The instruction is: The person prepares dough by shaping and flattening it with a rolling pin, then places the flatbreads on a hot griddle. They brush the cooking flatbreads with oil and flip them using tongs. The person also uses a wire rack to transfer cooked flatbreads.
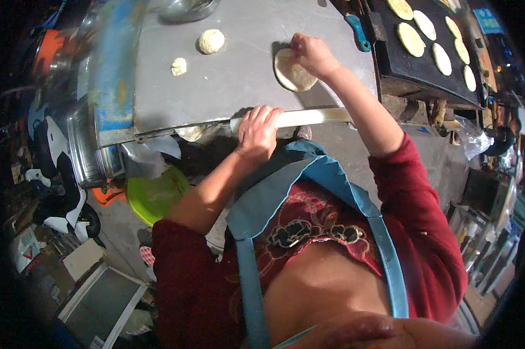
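On the grey metal work table, a flattened round of dough lies right of centre. My right hand, its fingers curled, is over the round's upper edge; whether it pinches the dough cannot be told. My left hand is wrapped around the left part of a thick white rolling pin at the table's near edge. The pin's right end reaches under my right forearm. Further left on the table are a ball of dough and a smaller dough lump.
A dark griddle with several flat dough rounds stands at the right, beside a teal-handled tool. A metal bowl sits at the table's far edge. Below left are steel trays and a green basin.
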`<action>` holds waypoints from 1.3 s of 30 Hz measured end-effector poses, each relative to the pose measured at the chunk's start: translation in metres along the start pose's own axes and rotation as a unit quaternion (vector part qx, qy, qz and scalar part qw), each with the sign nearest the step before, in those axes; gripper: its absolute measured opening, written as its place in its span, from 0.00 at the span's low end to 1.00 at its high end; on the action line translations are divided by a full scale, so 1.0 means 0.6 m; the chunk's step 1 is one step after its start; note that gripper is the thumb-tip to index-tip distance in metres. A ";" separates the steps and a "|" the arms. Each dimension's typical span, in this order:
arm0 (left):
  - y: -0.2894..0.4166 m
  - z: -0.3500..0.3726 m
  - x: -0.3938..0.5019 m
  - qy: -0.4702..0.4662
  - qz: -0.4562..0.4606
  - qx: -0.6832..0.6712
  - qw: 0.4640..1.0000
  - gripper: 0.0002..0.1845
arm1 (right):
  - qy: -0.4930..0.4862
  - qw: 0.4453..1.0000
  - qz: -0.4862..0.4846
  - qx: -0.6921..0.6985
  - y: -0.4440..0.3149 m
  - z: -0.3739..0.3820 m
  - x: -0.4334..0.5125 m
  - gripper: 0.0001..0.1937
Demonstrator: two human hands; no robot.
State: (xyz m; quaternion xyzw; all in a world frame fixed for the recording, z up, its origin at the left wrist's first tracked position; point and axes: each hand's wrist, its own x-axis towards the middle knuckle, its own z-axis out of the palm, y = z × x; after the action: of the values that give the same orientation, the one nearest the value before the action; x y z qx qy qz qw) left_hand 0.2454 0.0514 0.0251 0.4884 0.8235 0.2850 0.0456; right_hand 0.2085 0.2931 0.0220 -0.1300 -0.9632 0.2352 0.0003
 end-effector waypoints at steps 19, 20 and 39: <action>-0.159 0.038 0.296 -0.058 -0.116 0.250 0.960 0.36 | 0.029 0.950 -0.022 -0.312 0.115 -0.029 0.032 0.29; -0.173 0.037 0.315 0.005 -0.091 0.261 0.961 0.36 | 0.032 0.977 -0.011 -0.211 0.119 -0.031 0.047 0.28; -0.055 0.034 0.206 -0.066 0.166 0.107 0.978 0.27 | 0.174 0.984 0.026 0.011 0.060 -0.010 -0.254 0.23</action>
State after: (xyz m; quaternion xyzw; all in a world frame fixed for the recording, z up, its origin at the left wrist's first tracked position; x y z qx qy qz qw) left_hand 0.1626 0.1509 0.0162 0.6385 0.7515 0.1659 -0.0005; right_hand 0.3653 0.2886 0.0201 -0.1939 -0.9422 0.2192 0.1631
